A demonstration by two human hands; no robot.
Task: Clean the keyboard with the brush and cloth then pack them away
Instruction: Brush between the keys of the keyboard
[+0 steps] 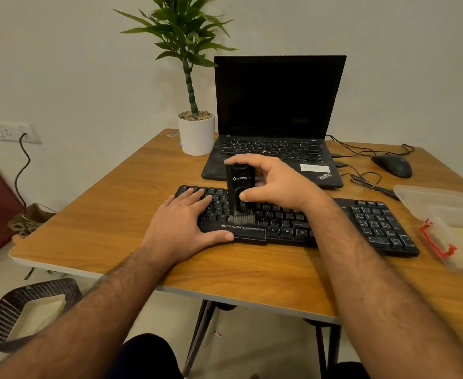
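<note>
The right hand (275, 181) holds a black rectangular plastic brush (240, 191) upright, its fingers (241, 159) curled over the top and the thumb pinching the front of the body. The grey bristles point down, below the thumb, and touch the lower key rows of the black plastic keyboard (361, 222) (white "ZEBRONICS" lettering sits just under the bristles). The left hand (182, 224) lies flat on the keyboard's left end, its fingers (197, 193) straight and slightly spread over the keys, thumb along the front edge; the brush stands just right of these fingertips. The keyboard lies on a wooden worktop (110, 214). Beyond the right hand stands an open black laptop (277, 105), and further right a clear plastic box with a red clip (449, 228); whether it holds the cloth cannot be told.
</note>
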